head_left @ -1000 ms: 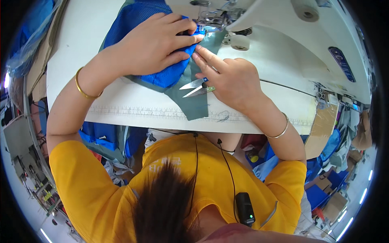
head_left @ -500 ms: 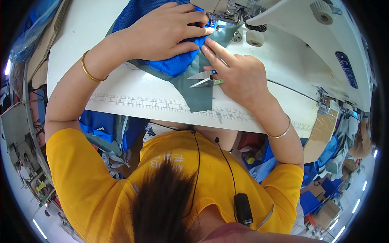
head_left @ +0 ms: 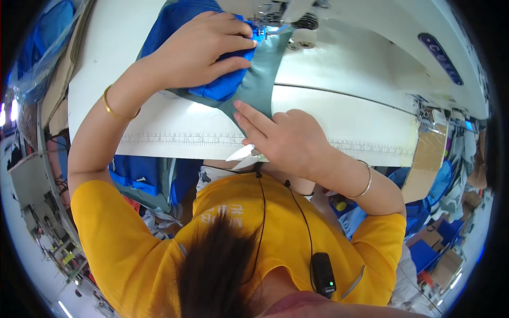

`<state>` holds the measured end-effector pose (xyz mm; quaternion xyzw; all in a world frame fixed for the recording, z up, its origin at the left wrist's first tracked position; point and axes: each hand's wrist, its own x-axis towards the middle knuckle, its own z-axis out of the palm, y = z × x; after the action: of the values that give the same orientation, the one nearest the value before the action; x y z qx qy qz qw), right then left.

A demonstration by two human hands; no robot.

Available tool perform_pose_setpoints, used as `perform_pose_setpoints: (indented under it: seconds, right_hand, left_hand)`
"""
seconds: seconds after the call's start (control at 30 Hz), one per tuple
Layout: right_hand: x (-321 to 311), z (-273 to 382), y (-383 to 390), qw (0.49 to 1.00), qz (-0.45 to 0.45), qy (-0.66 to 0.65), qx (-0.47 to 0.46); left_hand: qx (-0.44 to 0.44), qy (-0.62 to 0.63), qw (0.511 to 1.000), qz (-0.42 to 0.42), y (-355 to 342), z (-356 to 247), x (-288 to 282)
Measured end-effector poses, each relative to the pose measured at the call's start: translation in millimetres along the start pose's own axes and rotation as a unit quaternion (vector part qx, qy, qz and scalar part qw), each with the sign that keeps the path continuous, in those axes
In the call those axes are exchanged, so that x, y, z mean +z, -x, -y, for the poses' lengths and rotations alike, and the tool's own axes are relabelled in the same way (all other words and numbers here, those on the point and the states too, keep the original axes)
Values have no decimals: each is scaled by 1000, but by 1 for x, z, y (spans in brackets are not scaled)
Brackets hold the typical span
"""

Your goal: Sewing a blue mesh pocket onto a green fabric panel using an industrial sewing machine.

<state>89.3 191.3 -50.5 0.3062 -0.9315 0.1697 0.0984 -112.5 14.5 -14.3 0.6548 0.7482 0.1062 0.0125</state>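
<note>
My left hand (head_left: 212,50) presses on blue mesh fabric (head_left: 169,24) with its fingers apart, just left of the sewing machine's presser foot and needle (head_left: 261,31). Grey-green fabric (head_left: 260,77) lies beneath the blue piece and runs under the machine. My right hand (head_left: 281,135) holds small scissors (head_left: 242,155), blades pointing left at the table's front edge. Its extended index and middle fingers rest on the lower part of the grey-green fabric, whose bottom end is hidden behind the hand.
The white machine body (head_left: 392,47) arches over the upper right of the table (head_left: 355,122). A printed ruler strip (head_left: 175,137) runs along the front edge. Blue bags (head_left: 138,172) lie below the table; cardboard (head_left: 424,159) is at the right; bagged blue material (head_left: 47,42) is at upper left.
My right hand and scissors have moved down toward the front edge, away from the left hand. The left hand stays on the blue fabric near the needle.
</note>
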Motion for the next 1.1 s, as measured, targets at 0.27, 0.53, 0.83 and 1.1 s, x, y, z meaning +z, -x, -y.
perform_pose_setpoints:
  seconds: [0.27, 0.53, 0.83, 1.1]
  right_hand:
    - [-21, -3, 43, 997, 45, 5, 69]
    - [-12, -17, 23, 991, -78, 49, 94]
    - [0, -43, 15, 989, -30, 85, 117]
    - [-10, -55, 19, 990, -14, 107, 89]
  left_hand:
    - [101, -18, 995, 8, 9, -48, -10]
    - [100, -56, 993, -25, 22, -64, 8]
    - [106, -35, 993, -30, 20, -57, 7]
    - [117, -25, 992, -28, 14, -60, 9]
